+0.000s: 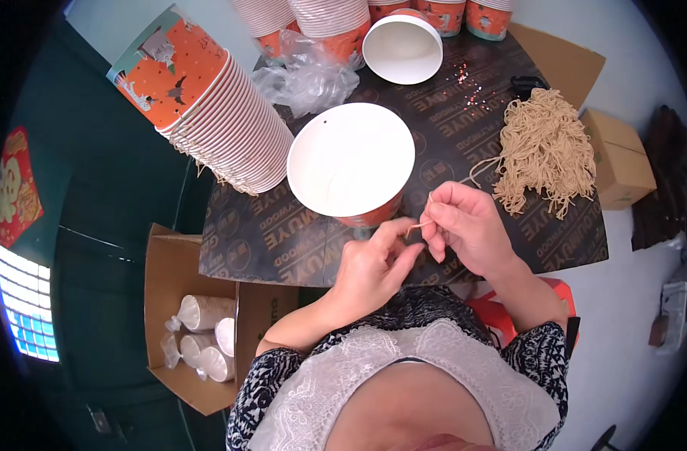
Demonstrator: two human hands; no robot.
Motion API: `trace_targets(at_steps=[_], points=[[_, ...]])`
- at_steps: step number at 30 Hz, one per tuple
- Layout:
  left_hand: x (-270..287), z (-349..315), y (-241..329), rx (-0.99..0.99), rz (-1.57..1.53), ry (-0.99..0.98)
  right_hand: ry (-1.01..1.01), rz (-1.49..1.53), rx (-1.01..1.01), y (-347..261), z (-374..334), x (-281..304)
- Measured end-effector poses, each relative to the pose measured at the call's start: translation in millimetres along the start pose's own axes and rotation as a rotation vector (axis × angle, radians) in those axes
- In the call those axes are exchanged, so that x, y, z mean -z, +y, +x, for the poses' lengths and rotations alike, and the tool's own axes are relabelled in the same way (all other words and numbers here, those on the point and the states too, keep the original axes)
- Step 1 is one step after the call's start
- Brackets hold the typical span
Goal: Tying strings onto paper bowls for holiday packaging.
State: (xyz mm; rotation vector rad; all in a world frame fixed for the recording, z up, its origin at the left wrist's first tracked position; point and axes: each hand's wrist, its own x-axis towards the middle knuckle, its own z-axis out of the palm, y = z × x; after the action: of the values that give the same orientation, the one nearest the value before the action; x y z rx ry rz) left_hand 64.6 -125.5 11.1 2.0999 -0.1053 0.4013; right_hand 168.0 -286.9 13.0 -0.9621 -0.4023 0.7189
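Pinching the cord (415, 226) between thumb and fingertips of the right hand (467, 229), with a short bit showing above the grip. Holding the left hand (373, 270) just beside, forefinger at the cord and thumb tip apart from it; cannot tell whether gripping the cord there or only guiding it. Probably tying or shaping the cord's end at this step, to judge from the close work of both hands. Seems to call next for a firm hold on the short end and a fine, even pull.

Working at the near edge of the worktop (283, 240), just in front of the tub (351, 158), upright with its mouth open. Drawing, perhaps, on the pile (546, 146) of like cord to the right, with a loose strand trailing from it toward the right hand. Bordered on the left by a leaning stack (223, 128) of tubs, with cord along its underside. Backed by a clear bag (306, 79) and a tipped tub (403, 49).
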Motion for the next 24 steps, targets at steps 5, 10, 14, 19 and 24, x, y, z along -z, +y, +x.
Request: trace_targets(at_steps=[5,10,14,19,24], points=[[2.4,-11.1,-6.3,0.098,-0.049,-0.023,0.064,-0.063,0.027,6.7,-12.1,10.7],[4.5,-17.7,-7.8,0.095,0.042,-0.074,0.388,-1.085,0.622,19.0,-19.5,-11.8],[9.2,-20.8,-7.2,0.005,0.127,-0.131,-0.036,-1.056,0.610,25.1,-30.5,-29.7],[25.7,-24.6,-0.8,0.068,0.190,-0.245,-0.126,-1.188,0.451,25.2,-29.4,-26.7],[45.9,-19.9,7.4,0.032,0.185,-0.019,-0.089,-1.027,0.494,22.8,-26.2,-26.5]])
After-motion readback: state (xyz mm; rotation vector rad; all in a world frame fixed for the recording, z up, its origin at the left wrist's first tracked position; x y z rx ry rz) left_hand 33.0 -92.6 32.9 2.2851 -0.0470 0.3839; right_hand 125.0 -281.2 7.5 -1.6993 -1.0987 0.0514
